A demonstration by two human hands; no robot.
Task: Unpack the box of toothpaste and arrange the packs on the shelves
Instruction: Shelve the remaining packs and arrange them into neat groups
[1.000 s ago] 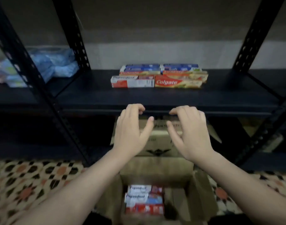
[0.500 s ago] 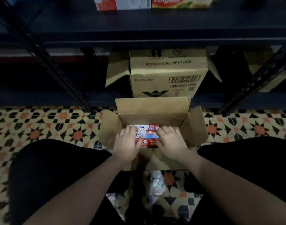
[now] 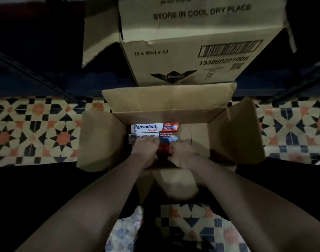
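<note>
1. The far toothpaste pack (image 3: 154, 126) reads "Pepsodent" and "10X"; the bigger carton (image 3: 191, 51) behind reads "STORE IN COOL DRY PLACE" and "(2 x 30s) x 12".
2. The left hand (image 3: 144, 149) lies with curled fingers on the second pack (image 3: 166, 137); the right hand (image 3: 185, 153) curls at its red end. Whether either grips, I cannot tell.
3. The open box (image 3: 219, 128) on the tiled floor (image 3: 37, 131) holds the packs along its left side.

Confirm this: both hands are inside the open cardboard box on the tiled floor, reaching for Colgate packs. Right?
Not quite. The head view shows Pepsodent packs, not Colgate. The rest holds: left hand and right hand are inside the open cardboard box on the tiled floor.
</note>
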